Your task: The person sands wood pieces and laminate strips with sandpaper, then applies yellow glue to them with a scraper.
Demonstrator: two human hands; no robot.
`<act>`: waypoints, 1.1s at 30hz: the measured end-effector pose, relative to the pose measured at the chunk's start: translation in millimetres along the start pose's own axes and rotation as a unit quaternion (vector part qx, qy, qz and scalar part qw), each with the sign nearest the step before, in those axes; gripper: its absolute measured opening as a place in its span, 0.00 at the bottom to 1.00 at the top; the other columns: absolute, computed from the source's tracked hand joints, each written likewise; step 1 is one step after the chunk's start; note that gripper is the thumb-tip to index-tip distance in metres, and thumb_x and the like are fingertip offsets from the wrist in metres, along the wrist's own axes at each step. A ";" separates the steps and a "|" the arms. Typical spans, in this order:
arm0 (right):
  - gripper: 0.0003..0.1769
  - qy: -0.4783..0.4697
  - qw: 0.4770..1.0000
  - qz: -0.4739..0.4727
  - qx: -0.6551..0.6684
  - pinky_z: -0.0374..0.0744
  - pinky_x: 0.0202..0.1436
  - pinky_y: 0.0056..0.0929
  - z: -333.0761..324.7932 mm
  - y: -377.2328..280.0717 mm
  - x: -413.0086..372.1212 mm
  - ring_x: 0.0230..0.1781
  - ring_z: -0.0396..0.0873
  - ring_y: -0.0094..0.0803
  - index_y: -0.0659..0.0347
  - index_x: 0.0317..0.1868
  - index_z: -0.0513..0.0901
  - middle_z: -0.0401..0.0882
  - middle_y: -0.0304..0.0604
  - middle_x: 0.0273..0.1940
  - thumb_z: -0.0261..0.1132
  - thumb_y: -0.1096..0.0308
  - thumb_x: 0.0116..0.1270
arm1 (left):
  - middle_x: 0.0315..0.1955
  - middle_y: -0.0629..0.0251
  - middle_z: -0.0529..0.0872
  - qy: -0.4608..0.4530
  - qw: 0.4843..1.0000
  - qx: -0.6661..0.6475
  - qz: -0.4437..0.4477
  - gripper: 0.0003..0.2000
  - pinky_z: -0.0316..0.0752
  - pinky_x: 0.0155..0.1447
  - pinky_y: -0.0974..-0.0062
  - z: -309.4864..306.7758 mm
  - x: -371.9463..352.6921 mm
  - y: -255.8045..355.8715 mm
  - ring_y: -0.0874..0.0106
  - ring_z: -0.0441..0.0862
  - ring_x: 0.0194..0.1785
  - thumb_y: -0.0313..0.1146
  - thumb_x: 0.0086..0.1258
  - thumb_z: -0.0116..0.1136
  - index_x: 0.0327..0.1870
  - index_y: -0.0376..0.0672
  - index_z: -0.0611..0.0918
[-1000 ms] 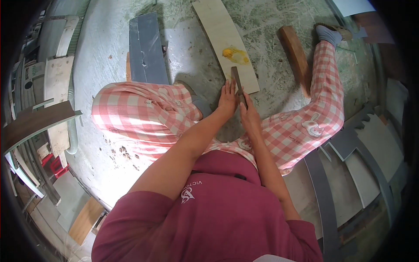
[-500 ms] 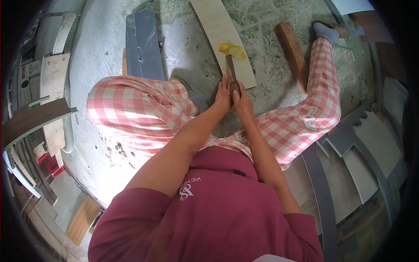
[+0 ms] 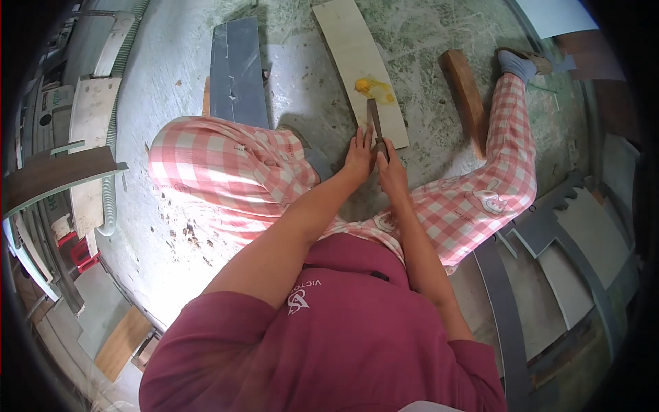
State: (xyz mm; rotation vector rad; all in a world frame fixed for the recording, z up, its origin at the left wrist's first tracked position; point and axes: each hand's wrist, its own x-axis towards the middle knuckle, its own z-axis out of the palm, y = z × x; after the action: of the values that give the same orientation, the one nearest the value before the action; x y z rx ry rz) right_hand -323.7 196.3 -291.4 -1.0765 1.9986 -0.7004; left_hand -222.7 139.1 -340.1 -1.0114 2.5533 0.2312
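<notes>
My right hand (image 3: pixel 392 170) is closed around the dark handle of a narrow flat-bladed knife (image 3: pixel 375 121). Its blade points away from me over the near end of a long pale board (image 3: pixel 347 48), with the tip just short of a smear of yellow paste (image 3: pixel 374 89). Beside the blade, my left hand (image 3: pixel 358 159) has its fingers stretched out, fingertips overlapping the board's near left edge.
On the concrete floor, a grey panel (image 3: pixel 237 69) lies left of the board and a brown wooden block (image 3: pixel 463 99) lies right. My bent legs in checked trousers (image 3: pixel 226 154) flank the work. Curved panel offcuts (image 3: pixel 504 302) lie at lower right; a ribbed hose (image 3: pixel 110 172) runs at left.
The whole view has shifted, so the scene sits slightly lower and to the right. My left fingers have spread a little away from the blade; the right hand keeps its grip.
</notes>
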 end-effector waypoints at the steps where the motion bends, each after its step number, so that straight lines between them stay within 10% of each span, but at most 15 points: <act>1: 0.27 -0.044 0.996 0.052 0.053 0.74 0.42 0.39 -5.0 -5.3 -3.2 0.37 0.77 0.50 0.43 0.67 0.59 0.77 0.57 0.44 0.48 0.57 0.68 | 0.69 0.46 0.47 0.005 1.000 0.002 -0.002 0.31 0.53 0.67 0.58 -1.2 1.2 0.1 0.45 0.45 0.70 0.38 0.59 0.52 0.65 0.37 0.63; 6: 0.29 -0.159 0.950 0.221 0.153 0.72 0.50 0.45 -32.0 -44.4 -23.3 0.47 0.74 0.58 0.43 0.68 0.57 0.75 0.59 0.51 0.48 0.54 0.67 | 0.69 0.47 0.45 -0.069 0.998 -0.007 -0.002 0.34 0.52 0.68 0.58 -7.6 3.4 0.7 0.45 0.43 0.71 0.38 0.60 0.52 0.67 0.36 0.58; 9: 0.29 -0.029 0.997 0.028 0.061 0.72 0.50 0.45 7.6 -1.2 -3.1 0.47 0.75 0.58 0.44 0.68 0.57 0.75 0.58 0.50 0.47 0.54 0.67 | 0.69 0.46 0.45 -0.041 0.999 0.026 -0.009 0.34 0.53 0.68 0.58 -12.8 0.1 1.9 0.45 0.43 0.71 0.39 0.60 0.51 0.68 0.36 0.57; 11: 0.25 0.005 0.999 0.037 0.039 0.74 0.21 0.30 17.2 -3.0 4.5 0.16 0.73 0.32 0.45 0.66 0.62 0.76 0.46 0.26 0.48 0.57 0.68 | 0.69 0.46 0.45 -0.043 0.999 0.026 -0.006 0.34 0.53 0.68 0.58 -11.0 -0.6 0.0 0.45 0.43 0.71 0.39 0.60 0.51 0.68 0.37 0.57; 12: 0.25 0.006 0.999 0.032 0.039 0.74 0.21 0.30 14.5 -0.8 7.4 0.16 0.73 0.32 0.45 0.66 0.62 0.76 0.46 0.26 0.48 0.57 0.68 | 0.69 0.46 0.45 -0.043 0.999 0.023 -0.006 0.34 0.53 0.68 0.59 -11.3 1.5 -1.1 0.45 0.43 0.71 0.39 0.60 0.51 0.68 0.37 0.58; 15: 0.25 -0.045 0.994 0.067 0.068 0.76 0.26 0.34 -1.3 -6.7 -1.7 0.19 0.76 0.39 0.47 0.66 0.61 0.79 0.52 0.31 0.48 0.58 0.68 | 0.69 0.46 0.45 -0.053 0.998 0.015 0.006 0.33 0.54 0.67 0.59 1.1 5.8 -4.1 0.45 0.43 0.71 0.38 0.60 0.51 0.67 0.37 0.58; 17: 0.28 -0.090 0.986 0.101 0.099 0.71 0.51 0.45 -10.2 -13.3 -14.5 0.48 0.74 0.59 0.47 0.67 0.58 0.75 0.59 0.51 0.48 0.55 0.67 | 0.70 0.48 0.43 -0.076 0.997 0.020 0.002 0.30 0.53 0.67 0.59 -3.8 7.0 -3.1 0.46 0.41 0.72 0.39 0.63 0.49 0.67 0.40 0.61; 21: 0.28 -0.011 0.998 -0.003 0.062 0.71 0.51 0.45 9.0 2.1 0.9 0.49 0.74 0.59 0.47 0.68 0.57 0.74 0.60 0.51 0.48 0.56 0.67 | 0.71 0.51 0.40 -0.043 0.997 0.065 -0.018 0.27 0.51 0.68 0.59 8.2 6.4 0.8 0.46 0.38 0.72 0.41 0.65 0.48 0.66 0.46 0.65; 23: 0.26 -0.023 0.998 0.038 0.038 0.73 0.17 0.31 14.0 -3.7 13.4 0.15 0.74 0.35 0.45 0.67 0.60 0.79 0.51 0.31 0.48 0.58 0.68 | 0.71 0.51 0.40 -0.037 0.997 0.058 -0.020 0.27 0.50 0.68 0.59 7.5 2.5 -1.3 0.46 0.38 0.72 0.41 0.64 0.49 0.66 0.46 0.65; 24: 0.26 -0.020 0.999 0.034 0.038 0.73 0.17 0.31 10.6 -4.9 16.2 0.15 0.74 0.35 0.45 0.67 0.60 0.79 0.51 0.31 0.48 0.58 0.68 | 0.71 0.50 0.40 -0.025 0.998 0.047 -0.024 0.28 0.50 0.68 0.58 4.7 5.8 -2.6 0.46 0.37 0.72 0.41 0.64 0.49 0.66 0.46 0.65; 30: 0.27 -0.069 0.994 0.058 0.059 0.76 0.23 0.33 -1.2 -4.7 -4.5 0.19 0.77 0.39 0.46 0.67 0.59 0.79 0.56 0.35 0.48 0.55 0.68 | 0.69 0.45 0.46 -0.080 0.997 -0.009 0.016 0.31 0.54 0.67 0.59 -10.5 5.5 -9.3 0.44 0.45 0.70 0.38 0.60 0.51 0.65 0.34 0.62; 33: 0.28 -0.070 0.994 0.079 0.041 0.71 0.50 0.46 -1.5 -17.5 4.5 0.47 0.74 0.60 0.44 0.67 0.58 0.76 0.60 0.49 0.48 0.54 0.67 | 0.69 0.45 0.46 0.002 1.000 -0.013 0.002 0.32 0.53 0.67 0.58 0.5 2.6 -7.1 0.43 0.44 0.70 0.38 0.59 0.52 0.65 0.34 0.62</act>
State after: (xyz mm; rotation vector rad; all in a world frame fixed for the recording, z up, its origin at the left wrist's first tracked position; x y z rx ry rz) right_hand -318.7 183.8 -279.1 -0.8829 1.8939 -0.6004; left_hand -219.4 132.4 -341.7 -1.0182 2.5629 0.2648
